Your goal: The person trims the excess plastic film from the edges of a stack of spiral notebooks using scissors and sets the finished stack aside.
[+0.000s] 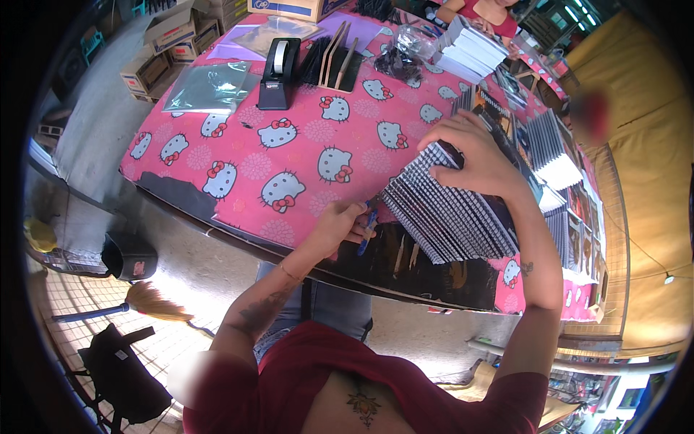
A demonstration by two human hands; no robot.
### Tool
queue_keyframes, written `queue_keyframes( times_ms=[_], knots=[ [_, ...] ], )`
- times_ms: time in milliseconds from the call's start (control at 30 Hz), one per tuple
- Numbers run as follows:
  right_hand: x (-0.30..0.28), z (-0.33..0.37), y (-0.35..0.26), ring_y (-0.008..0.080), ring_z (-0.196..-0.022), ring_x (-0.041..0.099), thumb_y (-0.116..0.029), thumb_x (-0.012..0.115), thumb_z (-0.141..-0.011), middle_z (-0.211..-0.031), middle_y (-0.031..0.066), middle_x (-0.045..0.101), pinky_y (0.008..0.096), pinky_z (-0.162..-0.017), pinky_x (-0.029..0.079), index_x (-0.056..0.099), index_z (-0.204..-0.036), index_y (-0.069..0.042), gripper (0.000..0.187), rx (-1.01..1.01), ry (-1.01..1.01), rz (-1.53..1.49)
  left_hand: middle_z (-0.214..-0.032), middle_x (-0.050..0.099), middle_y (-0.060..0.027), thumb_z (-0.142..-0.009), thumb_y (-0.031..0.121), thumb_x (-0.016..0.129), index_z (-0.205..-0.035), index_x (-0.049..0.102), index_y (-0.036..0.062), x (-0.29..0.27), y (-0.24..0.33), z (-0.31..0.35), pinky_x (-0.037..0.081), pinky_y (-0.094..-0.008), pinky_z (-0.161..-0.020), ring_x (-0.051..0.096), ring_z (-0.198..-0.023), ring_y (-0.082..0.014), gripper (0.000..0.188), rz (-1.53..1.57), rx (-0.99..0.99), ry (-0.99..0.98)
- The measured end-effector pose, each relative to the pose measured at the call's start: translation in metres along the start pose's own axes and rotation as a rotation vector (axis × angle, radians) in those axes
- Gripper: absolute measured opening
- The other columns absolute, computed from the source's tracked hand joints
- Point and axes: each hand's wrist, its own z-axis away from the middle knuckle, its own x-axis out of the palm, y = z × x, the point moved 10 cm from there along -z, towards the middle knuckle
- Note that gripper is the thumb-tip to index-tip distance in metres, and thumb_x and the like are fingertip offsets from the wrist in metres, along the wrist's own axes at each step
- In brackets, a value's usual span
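Note:
A row of spiral-bound notebooks (pixel 452 210) stands packed together, slightly fanned, with the dark coil bindings facing up. My right hand (pixel 473 155) curves over its far end, thumb and fingers gripping the top notebooks. Just left of the stack, my left hand (pixel 347 226) is closed around a slim blue tool (pixel 368 228); its exact kind is hard to make out. The tool's upper end points toward the notebooks' left corner. Beneath the stack's near side lies a dark, shiny sheet (pixel 405 264) along the table edge.
A pink patterned cloth (pixel 246 163) covers the table. On it are a tape dispenser (pixel 277 79), clear plastic sheets (pixel 210 87), a black holder with wooden strips (pixel 336 65) and more notebook stacks (pixel 553 148). Another person (pixel 499 18) sits beyond white stacks (pixel 470 50). A broom (pixel 148 304) lies at left.

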Motion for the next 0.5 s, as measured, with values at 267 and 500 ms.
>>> queue_keyframes(
  times_ms=[267,500],
  knots=[
    [0.000,0.000,0.001,0.0236,-0.109,0.056,-0.023,0.068,-0.070,-0.102,0.0033,0.065,0.0488,-0.112,0.023,0.063,-0.099,-0.013,0.031,-0.009,-0.002,-0.003,-0.092,0.065,-0.0173,-0.094,0.022,0.051,-0.098,0.060,-0.0068,0.015,0.038,0.011,0.053,-0.0361,-0.056,0.067,-0.068,-0.0229,0.030,-0.862,0.458,0.058],
    [0.001,0.001,0.001,0.0242,-0.108,0.056,-0.023,0.068,-0.070,-0.101,0.0041,0.064,0.0488,-0.112,0.023,0.063,-0.099,-0.012,0.032,-0.002,-0.007,-0.008,-0.086,0.065,-0.0156,-0.094,0.024,0.048,-0.095,0.062,-0.0061,-0.002,0.001,-0.005,0.053,-0.0348,-0.055,0.069,-0.068,-0.0243,0.033,-0.222,-0.013,-0.008]
  ],
)
